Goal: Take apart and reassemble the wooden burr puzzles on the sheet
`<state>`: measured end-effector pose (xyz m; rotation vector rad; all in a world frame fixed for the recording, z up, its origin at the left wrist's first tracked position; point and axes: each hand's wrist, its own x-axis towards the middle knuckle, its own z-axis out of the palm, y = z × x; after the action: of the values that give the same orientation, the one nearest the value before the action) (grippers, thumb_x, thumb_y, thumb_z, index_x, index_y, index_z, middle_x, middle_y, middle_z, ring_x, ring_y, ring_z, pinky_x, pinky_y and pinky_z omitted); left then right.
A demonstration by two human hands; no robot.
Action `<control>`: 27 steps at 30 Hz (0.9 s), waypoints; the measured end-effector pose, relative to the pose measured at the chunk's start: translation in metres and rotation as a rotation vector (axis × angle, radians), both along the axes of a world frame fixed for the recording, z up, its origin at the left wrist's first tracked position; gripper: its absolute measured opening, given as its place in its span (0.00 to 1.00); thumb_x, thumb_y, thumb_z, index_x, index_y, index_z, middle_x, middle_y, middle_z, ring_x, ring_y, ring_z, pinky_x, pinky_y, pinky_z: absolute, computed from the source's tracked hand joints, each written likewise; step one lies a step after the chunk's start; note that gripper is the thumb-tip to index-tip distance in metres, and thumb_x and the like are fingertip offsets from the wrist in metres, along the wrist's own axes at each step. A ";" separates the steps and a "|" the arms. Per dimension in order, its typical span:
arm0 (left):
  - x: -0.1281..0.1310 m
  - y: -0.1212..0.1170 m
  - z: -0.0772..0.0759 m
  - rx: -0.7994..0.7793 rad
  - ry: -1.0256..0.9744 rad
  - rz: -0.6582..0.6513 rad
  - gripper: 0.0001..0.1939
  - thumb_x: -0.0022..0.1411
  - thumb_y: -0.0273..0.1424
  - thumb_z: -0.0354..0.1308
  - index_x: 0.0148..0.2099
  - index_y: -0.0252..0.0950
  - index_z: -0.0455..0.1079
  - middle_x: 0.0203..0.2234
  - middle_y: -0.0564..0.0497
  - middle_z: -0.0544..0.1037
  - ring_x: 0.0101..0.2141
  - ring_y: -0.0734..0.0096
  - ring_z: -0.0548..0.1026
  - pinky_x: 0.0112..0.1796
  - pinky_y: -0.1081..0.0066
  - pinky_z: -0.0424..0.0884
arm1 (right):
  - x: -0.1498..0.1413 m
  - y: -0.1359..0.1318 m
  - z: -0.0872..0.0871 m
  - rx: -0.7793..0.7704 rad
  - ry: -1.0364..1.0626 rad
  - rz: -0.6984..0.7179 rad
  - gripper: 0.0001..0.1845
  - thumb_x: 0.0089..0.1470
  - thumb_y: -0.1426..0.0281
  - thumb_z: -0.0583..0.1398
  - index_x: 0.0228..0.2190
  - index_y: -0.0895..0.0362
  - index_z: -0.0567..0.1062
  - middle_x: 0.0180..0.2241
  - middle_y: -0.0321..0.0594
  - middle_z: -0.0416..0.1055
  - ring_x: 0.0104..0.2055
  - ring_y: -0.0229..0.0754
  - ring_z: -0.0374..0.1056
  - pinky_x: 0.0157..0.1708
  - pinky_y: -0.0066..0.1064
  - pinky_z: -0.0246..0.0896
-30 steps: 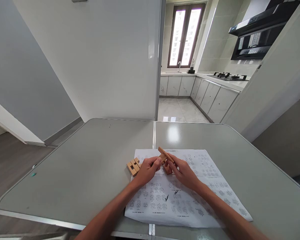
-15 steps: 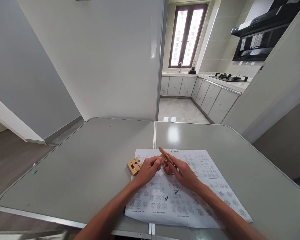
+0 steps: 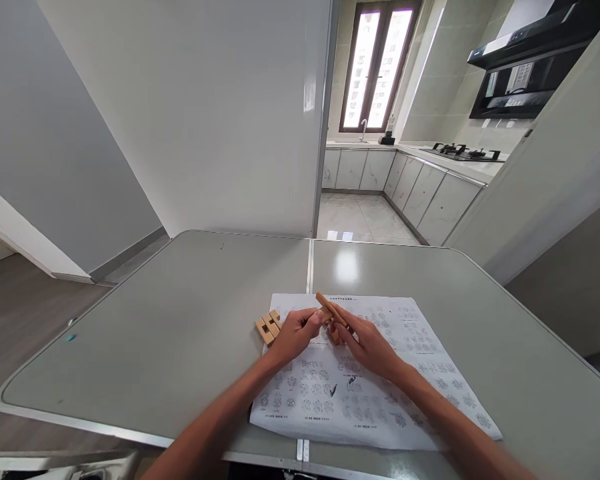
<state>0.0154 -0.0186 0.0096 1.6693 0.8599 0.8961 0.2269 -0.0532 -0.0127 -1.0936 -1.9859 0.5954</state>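
Both hands meet above a printed paper sheet [image 3: 380, 393] with small puzzle diagrams. Between the thumb and fingers of my left hand [image 3: 297, 332] is the end of a short wooden puzzle piece [image 3: 326, 313]. My right hand [image 3: 370, 343] grips a longer wooden puzzle piece [image 3: 331, 309], tilted up to the left and touching the other one. Beneath the right fingers a further reddish-brown wooden piece [image 3: 335, 335] shows, partly hidden; I cannot tell whether it is held. Several notched wooden pieces [image 3: 267, 327] lie side by side at the sheet's left edge, just left of my left hand.
The grey folding table [image 3: 155, 333] has a metal-trimmed edge and a centre seam. A small teal object [image 3: 71, 338] lies near its left edge. Beyond stand a white wall panel [image 3: 230, 120] and a kitchen with a gas stove [image 3: 465, 153].
The view has shifted slightly. Both hands keep their grip on the wooden pieces, with barely any movement between them.
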 end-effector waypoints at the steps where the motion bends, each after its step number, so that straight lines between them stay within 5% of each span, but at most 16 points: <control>1: 0.001 -0.001 0.001 -0.005 -0.004 -0.001 0.26 0.72 0.48 0.47 0.26 0.39 0.51 0.19 0.59 0.54 0.23 0.76 0.51 0.26 0.71 0.50 | -0.001 -0.001 0.000 0.009 -0.003 0.010 0.28 0.73 0.65 0.49 0.71 0.49 0.57 0.34 0.37 0.77 0.30 0.41 0.72 0.36 0.34 0.72; 6: 0.009 -0.005 0.009 0.018 -0.008 -0.007 0.25 0.72 0.48 0.48 0.26 0.38 0.55 0.20 0.58 0.57 0.24 0.75 0.55 0.28 0.71 0.55 | -0.009 -0.004 -0.003 0.080 -0.021 0.055 0.30 0.72 0.67 0.48 0.71 0.47 0.54 0.44 0.43 0.79 0.35 0.43 0.75 0.37 0.35 0.73; 11: 0.014 -0.011 0.020 0.048 -0.038 -0.037 0.23 0.75 0.45 0.48 0.30 0.37 0.62 0.24 0.55 0.65 0.27 0.73 0.63 0.32 0.71 0.63 | -0.012 -0.001 -0.005 0.082 0.045 -0.093 0.26 0.72 0.66 0.49 0.68 0.49 0.62 0.43 0.45 0.81 0.32 0.42 0.76 0.35 0.35 0.75; 14: 0.014 -0.015 0.023 0.098 -0.109 0.006 0.18 0.74 0.44 0.50 0.38 0.37 0.69 0.42 0.47 0.73 0.35 0.71 0.70 0.36 0.70 0.69 | -0.009 0.002 -0.003 0.102 0.093 -0.198 0.24 0.72 0.66 0.49 0.66 0.51 0.65 0.48 0.48 0.80 0.36 0.43 0.77 0.38 0.35 0.75; 17: 0.013 -0.015 0.023 0.119 -0.091 0.179 0.16 0.72 0.46 0.55 0.46 0.39 0.70 0.54 0.44 0.69 0.42 0.68 0.73 0.38 0.71 0.71 | -0.005 0.004 -0.002 0.117 0.119 -0.248 0.24 0.72 0.66 0.49 0.66 0.51 0.64 0.42 0.44 0.81 0.30 0.41 0.75 0.33 0.34 0.74; 19: 0.013 -0.013 0.020 0.034 -0.045 0.230 0.18 0.71 0.49 0.54 0.49 0.39 0.67 0.43 0.47 0.73 0.35 0.71 0.73 0.33 0.72 0.69 | -0.004 0.004 -0.002 0.142 0.110 -0.253 0.24 0.72 0.66 0.50 0.66 0.51 0.64 0.39 0.43 0.80 0.28 0.41 0.73 0.31 0.34 0.73; 22: 0.013 -0.008 0.015 -0.130 0.013 0.130 0.22 0.73 0.53 0.48 0.45 0.37 0.65 0.25 0.56 0.70 0.23 0.75 0.64 0.26 0.73 0.62 | -0.003 0.004 -0.003 0.176 0.082 -0.224 0.24 0.72 0.67 0.50 0.66 0.50 0.65 0.42 0.45 0.80 0.32 0.42 0.76 0.33 0.35 0.74; 27: 0.015 -0.004 0.009 -0.221 -0.048 -0.087 0.25 0.71 0.54 0.49 0.34 0.38 0.61 0.21 0.59 0.63 0.20 0.77 0.57 0.23 0.73 0.57 | -0.004 0.001 -0.004 0.144 0.008 -0.135 0.24 0.73 0.67 0.48 0.66 0.50 0.65 0.51 0.49 0.78 0.44 0.47 0.78 0.41 0.38 0.75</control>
<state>0.0301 -0.0226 0.0183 1.4762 0.8168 0.7500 0.2224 -0.0524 -0.0168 -1.1236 -1.8990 0.3793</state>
